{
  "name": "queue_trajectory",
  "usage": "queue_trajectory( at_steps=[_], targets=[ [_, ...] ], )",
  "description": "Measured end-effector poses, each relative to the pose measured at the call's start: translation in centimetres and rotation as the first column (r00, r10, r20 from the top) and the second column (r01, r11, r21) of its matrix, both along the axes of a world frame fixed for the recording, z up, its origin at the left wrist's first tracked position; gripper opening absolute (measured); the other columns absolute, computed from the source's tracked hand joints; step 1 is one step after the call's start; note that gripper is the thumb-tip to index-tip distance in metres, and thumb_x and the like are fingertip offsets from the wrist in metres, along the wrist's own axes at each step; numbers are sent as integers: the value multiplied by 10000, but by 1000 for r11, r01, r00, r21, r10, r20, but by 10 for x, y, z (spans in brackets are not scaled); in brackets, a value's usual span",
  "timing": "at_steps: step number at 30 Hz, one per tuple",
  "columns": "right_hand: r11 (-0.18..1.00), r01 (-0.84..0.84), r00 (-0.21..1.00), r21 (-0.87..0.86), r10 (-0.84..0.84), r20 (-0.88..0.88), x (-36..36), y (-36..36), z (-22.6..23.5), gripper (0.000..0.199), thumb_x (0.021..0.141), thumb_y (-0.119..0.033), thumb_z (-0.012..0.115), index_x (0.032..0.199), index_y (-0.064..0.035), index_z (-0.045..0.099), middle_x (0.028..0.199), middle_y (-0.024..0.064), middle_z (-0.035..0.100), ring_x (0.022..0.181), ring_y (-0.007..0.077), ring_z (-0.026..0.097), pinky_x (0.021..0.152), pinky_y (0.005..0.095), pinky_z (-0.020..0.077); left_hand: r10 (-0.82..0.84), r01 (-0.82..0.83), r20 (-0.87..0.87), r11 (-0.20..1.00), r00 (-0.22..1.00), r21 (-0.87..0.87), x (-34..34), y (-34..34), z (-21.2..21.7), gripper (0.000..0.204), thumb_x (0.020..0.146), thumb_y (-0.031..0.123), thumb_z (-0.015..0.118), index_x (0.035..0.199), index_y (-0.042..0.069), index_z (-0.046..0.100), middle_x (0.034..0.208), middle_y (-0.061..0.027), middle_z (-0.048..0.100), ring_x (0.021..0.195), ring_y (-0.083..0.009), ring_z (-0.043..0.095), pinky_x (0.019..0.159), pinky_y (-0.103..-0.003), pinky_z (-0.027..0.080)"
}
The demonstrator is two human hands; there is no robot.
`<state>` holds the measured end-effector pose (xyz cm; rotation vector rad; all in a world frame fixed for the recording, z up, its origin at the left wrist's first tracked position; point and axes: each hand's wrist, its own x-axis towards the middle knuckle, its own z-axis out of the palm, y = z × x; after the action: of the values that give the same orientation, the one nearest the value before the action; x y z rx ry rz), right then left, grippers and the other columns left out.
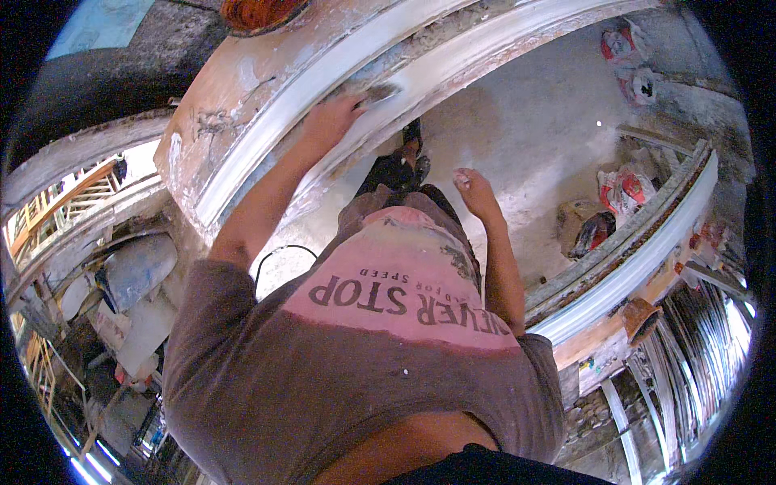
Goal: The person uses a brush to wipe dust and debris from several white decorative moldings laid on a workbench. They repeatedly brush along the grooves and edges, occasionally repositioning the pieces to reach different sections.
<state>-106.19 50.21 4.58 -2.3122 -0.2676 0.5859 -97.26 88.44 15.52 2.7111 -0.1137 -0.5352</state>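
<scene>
A long pale moulding point(303, 87) with smooth white bands runs along the bench in front of me. My left hand point(333, 120) reaches onto it, fingers closed and bent toward a dark grey, blurred patch on its surface. Whether that patch is a tool or a smear, I cannot make out. My right hand point(475, 192) hangs in the air over the floor, its fingers curled in and whitish at the tips. Anything inside that hand is hidden.
A reddish-brown bowl point(257, 11) rests on the bench top. To the right, a second white moulding point(647, 257) lies along a wooden bench, with red-and-white bags point(624, 191) beside it. A brown pot point(641, 320) and upright strips point(699, 343) stand beyond. Boards lean at left.
</scene>
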Motion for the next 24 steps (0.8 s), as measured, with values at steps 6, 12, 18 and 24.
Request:
queue_trajectory(
  at_steps=[6, 12, 18, 24],
  targets=[
    [998, -35, 989, -44, 28, -142, 78, 23, 58, 335, 933, -261, 582, 1169, -29, 629, 1099, 217, 641, 959, 333, 641, 858, 407, 502, 68, -49, 87, 978, 994, -203, 70, -34, -44, 371, 968, 299, 511, 1240, 50, 544, 1099, -236, 643, 1005, -414, 627, 848, -522, 490],
    [991, -48, 989, -127, 29, -147, 146, 6, 67, 334, 934, -297, 588, 1142, -41, 635, 1137, 207, 628, 946, 355, 642, 857, 423, 503, 376, -909, -828, 148, 416, -390, -30, 39, -38, 259, 999, 342, 516, 1179, 159, 548, 747, 12, 510, 502, -64, 442, 393, -233, 333],
    [969, -182, 970, -165, 149, -193, 210, 13, 72, 340, 945, -296, 560, 1168, -49, 632, 1109, 221, 622, 1018, 383, 603, 907, 453, 472, 325, -863, -804, 93, 497, -496, 44, -1, 15, 208, 988, 358, 543, 997, 154, 500, 711, 48, 460, 461, -26, 371, 351, -190, 219],
    [965, -181, 982, -189, 187, 15, 233, 20, 71, 313, 926, -234, 601, 1156, -24, 632, 1051, 194, 645, 938, 333, 641, 829, 405, 506, 191, -853, -837, 224, 512, -471, 65, -16, 3, 186, 998, 337, 518, 990, 153, 492, 706, 46, 457, 460, -34, 365, 362, -191, 229]
  ],
)
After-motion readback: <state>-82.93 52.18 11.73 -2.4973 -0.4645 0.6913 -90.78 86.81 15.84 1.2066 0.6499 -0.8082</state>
